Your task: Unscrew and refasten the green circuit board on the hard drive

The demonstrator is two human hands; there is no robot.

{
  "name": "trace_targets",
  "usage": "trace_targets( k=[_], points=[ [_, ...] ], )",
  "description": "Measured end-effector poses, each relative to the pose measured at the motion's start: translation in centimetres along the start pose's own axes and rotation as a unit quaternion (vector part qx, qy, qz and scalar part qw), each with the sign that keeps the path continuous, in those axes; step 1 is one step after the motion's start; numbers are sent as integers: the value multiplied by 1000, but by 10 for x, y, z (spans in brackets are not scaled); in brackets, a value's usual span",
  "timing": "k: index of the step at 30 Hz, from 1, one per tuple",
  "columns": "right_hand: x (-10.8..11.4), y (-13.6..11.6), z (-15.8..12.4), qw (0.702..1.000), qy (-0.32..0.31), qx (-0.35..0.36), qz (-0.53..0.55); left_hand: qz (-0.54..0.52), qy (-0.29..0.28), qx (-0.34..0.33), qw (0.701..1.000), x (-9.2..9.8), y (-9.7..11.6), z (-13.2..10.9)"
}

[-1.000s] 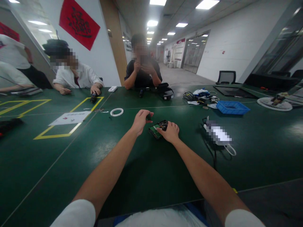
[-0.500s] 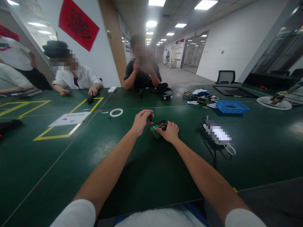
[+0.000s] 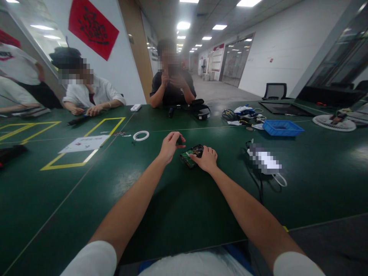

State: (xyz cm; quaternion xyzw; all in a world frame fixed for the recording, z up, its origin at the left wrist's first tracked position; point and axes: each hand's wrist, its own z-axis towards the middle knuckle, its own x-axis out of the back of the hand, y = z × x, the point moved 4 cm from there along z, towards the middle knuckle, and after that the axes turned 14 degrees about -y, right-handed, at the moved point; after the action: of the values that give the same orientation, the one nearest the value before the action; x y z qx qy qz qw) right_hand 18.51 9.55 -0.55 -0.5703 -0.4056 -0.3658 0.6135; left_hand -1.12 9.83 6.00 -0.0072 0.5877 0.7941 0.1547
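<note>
Right hand (image 3: 208, 158): grip clasping circuit board (image 3: 188, 158). Left hand (image 3: 169, 147): grip parted, just beside.

I have the left arm (image 3: 130, 201) and the right arm (image 3: 244, 203) stretched out in front, slanting in toward each other, with the left hand (image 3: 170, 147) turned inward, its thumb and fingers bent but apart at the tips, and the right hand (image 3: 208, 158) palm down, fingers curled and thumb sticking out left.

Head-mounted camera, facing forward and down across the green tabletop (image 3: 178, 214): wearer's white sleeves (image 3: 93, 260) nearest at 5 and 7 o'clock; left hand (image 3: 169, 148) and right hand (image 3: 208, 159) mid-range near centre; corridor (image 3: 208, 90) farthest toward 12 o'clock.
</note>
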Motion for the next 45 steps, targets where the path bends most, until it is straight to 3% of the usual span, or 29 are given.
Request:
trace_targets(
  k=[14,45],
  points=[
    [1,0,-1,1000,7,-7,4,-16,-23,35,999,-4,5,-3],
    [6,8,7,996,-81,1,37,-4,-33,37,999,-6,8,-4]
  ],
)
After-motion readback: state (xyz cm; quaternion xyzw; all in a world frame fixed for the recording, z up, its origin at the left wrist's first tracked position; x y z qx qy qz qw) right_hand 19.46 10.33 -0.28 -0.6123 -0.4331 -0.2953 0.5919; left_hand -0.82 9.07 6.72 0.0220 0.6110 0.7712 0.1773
